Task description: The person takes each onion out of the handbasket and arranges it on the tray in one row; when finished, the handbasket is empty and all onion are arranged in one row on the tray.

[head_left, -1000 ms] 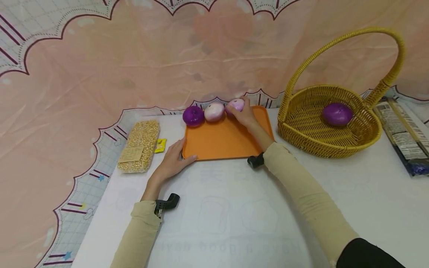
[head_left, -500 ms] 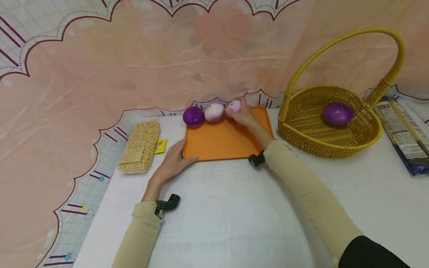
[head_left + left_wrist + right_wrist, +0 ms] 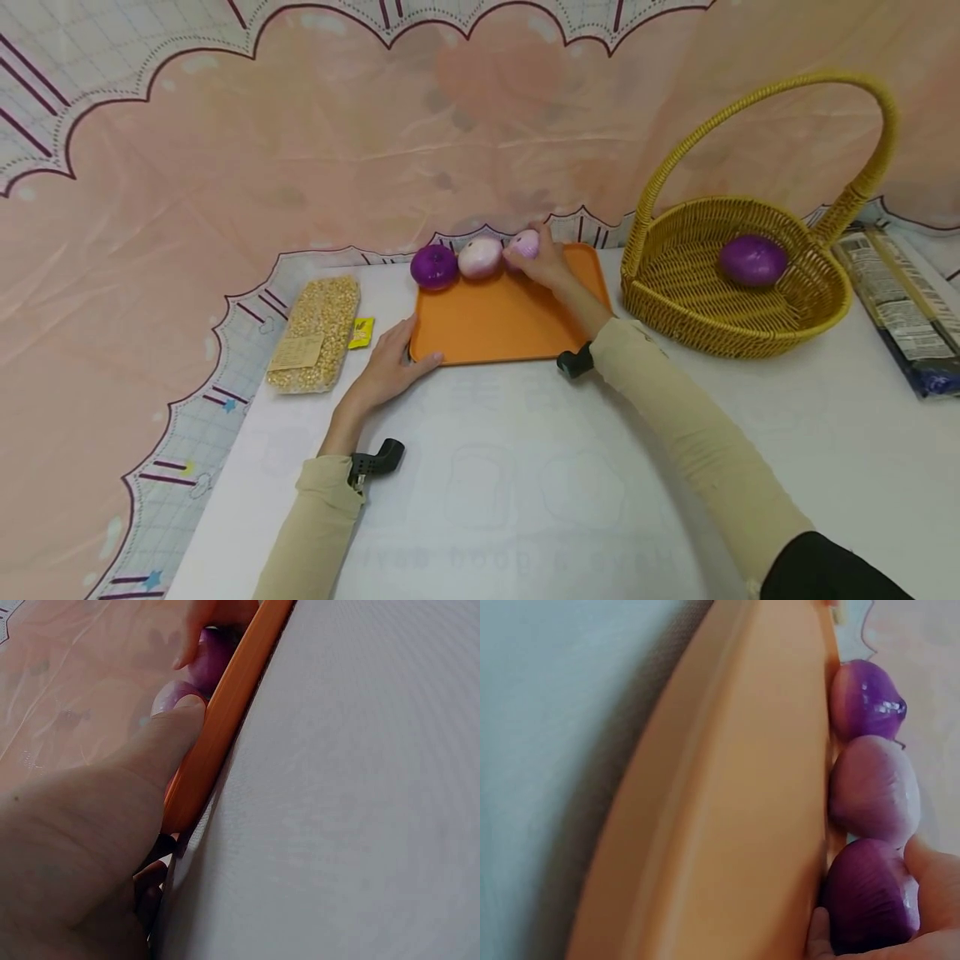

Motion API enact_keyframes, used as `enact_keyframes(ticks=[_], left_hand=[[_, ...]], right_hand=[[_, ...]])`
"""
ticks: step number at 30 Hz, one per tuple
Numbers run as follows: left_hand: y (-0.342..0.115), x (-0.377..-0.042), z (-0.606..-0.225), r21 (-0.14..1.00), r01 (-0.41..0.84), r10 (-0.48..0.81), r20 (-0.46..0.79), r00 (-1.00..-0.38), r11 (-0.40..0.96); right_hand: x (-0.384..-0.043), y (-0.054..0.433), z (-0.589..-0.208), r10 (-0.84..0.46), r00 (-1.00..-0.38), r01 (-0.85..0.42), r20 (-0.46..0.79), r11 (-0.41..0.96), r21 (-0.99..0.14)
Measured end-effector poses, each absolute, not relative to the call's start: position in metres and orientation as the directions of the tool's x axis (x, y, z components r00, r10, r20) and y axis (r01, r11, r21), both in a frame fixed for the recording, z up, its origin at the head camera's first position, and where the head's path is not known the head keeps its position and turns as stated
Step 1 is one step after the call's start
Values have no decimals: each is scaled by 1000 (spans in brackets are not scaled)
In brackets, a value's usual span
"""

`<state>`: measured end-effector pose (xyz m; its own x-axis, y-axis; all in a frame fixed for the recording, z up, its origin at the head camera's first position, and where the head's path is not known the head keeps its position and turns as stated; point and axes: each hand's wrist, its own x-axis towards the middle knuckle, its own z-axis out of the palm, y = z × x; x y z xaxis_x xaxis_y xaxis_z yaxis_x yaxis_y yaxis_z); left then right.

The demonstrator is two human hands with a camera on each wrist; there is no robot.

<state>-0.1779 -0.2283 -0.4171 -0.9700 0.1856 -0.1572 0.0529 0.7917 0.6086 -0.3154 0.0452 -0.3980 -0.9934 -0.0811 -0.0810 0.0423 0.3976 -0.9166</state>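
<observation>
Three onions stand in a row at the back of an orange tray (image 3: 502, 329): a dark purple onion (image 3: 433, 267) on the left, a pale onion (image 3: 480, 257) in the middle, and a pinkish-purple onion (image 3: 525, 243) on the right. My right hand (image 3: 546, 260) grips the right-hand onion, thumb on one side and fingers round the other, as the right wrist view also shows. At the tray's front left corner, my left hand (image 3: 390, 362) holds the edge, its thumb (image 3: 180, 724) over the rim and its other fingers partly hidden along the side.
To the right stands a yellow wicker basket (image 3: 731, 337) with a tall handle and a purple onion (image 3: 753, 260) inside. Beyond it lies a dark printed packet (image 3: 900, 308). A bag of corn kernels (image 3: 315, 333) and a small yellow sachet (image 3: 362, 332) lie left of the tray.
The whole head view has shifted slightly down. My right hand stays at the right-hand onion, which has turned a little in the fingers; the left hand keeps its place on the tray.
</observation>
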Motion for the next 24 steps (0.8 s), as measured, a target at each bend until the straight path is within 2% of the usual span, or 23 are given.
enact_keyframes(ticks=[9, 18, 24], left_hand=[[-228, -178, -418, 611, 65, 195, -150, -969, 789], [-228, -178, -417, 608, 56, 189, -157, -969, 792], [-229, -178, -418, 611, 52, 186, -159, -970, 790]], right_hand=[[-317, 47, -398, -54, -998, 14, -45, 481, -877], [-315, 52, -386, -34, -994, -108, 107, 545, -831], [-316, 56, -380, -30, -968, -230, 250, 512, -828]])
